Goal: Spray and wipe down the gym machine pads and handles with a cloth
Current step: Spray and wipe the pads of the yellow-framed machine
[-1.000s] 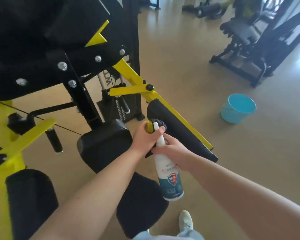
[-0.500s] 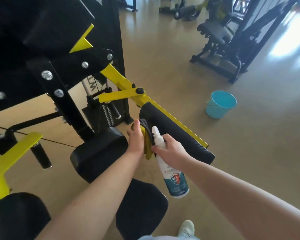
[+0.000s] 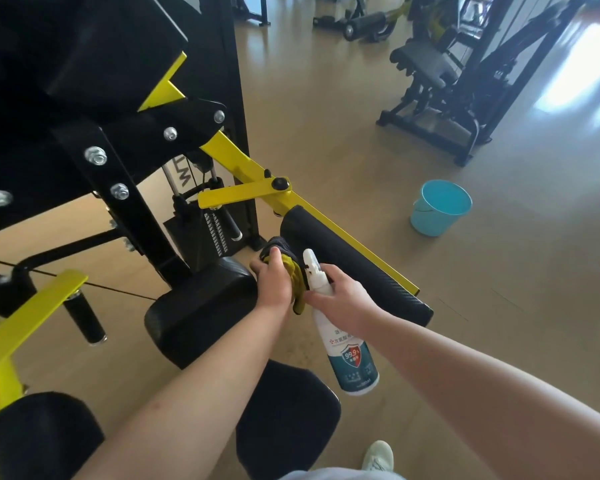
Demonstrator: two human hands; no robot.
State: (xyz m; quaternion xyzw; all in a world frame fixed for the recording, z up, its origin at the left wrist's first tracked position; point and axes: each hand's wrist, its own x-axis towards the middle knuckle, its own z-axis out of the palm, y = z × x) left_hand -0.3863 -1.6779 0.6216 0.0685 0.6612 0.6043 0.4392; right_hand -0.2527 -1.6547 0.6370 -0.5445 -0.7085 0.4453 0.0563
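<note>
Yellow and dark cloth [image 3: 293, 277] is bunched in the left hand [image 3: 274, 284], whose fingers curl round it and press it against the side of the long black pad [image 3: 357, 271], close to the pad's far end. That pad lies along the yellow bar [image 3: 246, 161] of the machine. The right hand [image 3: 345, 301] grips the spray bottle [image 3: 347, 344] round its neck, fingers wrapped. The bottle is tilted with its base towards the person and its nozzle just beside the cloth. Whether a finger sits on the trigger cannot be told.

The step in hand looks like wiping this pad. To do it well, I would keep the cloth flat against the vinyl and draw it the whole length towards the near end, then turn the hand to reach the underside and the end caps. A fresh spray should go onto the pad or the cloth, with the nozzle aimed away from the face. The square seat pad [image 3: 201, 306] sits just left of the hands and the short black handle [image 3: 84, 320] lies further left, so both could follow. Well apart on the floor stands a blue bucket [image 3: 440, 211], handy for rinsing the cloth.
</note>
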